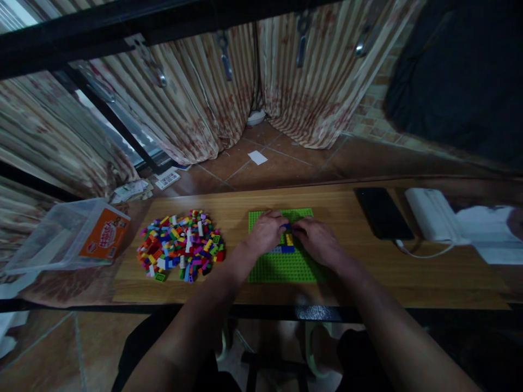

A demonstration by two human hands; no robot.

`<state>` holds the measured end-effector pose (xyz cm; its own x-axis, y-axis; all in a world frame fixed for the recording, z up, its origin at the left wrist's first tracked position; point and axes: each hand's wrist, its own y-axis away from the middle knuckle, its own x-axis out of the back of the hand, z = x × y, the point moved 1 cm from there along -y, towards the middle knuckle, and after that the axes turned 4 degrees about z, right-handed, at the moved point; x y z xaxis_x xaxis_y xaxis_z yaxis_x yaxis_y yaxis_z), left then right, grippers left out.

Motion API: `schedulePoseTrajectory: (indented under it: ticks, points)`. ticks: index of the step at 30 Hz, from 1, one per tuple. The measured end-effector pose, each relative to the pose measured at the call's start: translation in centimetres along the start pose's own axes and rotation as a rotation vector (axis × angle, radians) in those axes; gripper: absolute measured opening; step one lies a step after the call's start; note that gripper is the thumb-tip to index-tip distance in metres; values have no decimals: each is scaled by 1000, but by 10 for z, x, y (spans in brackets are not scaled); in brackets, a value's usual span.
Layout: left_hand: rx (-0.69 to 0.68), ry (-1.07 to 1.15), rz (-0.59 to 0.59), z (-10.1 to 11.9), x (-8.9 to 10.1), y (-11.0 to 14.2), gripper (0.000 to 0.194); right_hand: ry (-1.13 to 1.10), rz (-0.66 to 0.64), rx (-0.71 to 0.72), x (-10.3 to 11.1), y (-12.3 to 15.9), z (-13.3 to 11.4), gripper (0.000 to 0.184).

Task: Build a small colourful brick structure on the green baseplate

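Observation:
A green studded baseplate [278, 269] lies on the wooden board in front of me. My left hand [265, 233] is over its upper left part, fingers closed in a pinch at a small blue brick [287, 225]. From the other side, my right hand [315, 237] reaches in with its fingertips pressed together close to that brick; what they hold, if anything, is hidden. Just below the fingertips, a yellow brick [289, 239] and another blue brick [288, 249] sit on the baseplate. Greyish-blue pieces [275, 250] lie left of them, partly covered by my left hand.
A pile of mixed colored bricks [182, 245] spreads on the board's left side. Beyond it stands a clear plastic box [61, 218] with an orange label. A black phone [384, 213] with a white cable and a white power bank-like block [431, 215] lie at the right.

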<state>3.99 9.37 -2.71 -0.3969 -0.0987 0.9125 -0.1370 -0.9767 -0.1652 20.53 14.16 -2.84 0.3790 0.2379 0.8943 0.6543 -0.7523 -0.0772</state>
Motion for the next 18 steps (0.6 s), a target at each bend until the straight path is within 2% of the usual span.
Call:
schedulePoseTrajectory:
  ticks: [5, 10, 18]
  points:
    - [23, -26, 35, 0, -5, 2, 22, -2, 13, -27, -1, 1, -3, 16]
    - [-16, -23, 4, 1, -5, 3, 23, 9, 14, -33, -2, 0, -2, 13]
    - [33, -57, 70, 2, -8, 7, 24, -18, 34, -6, -2, 1, 2, 14]
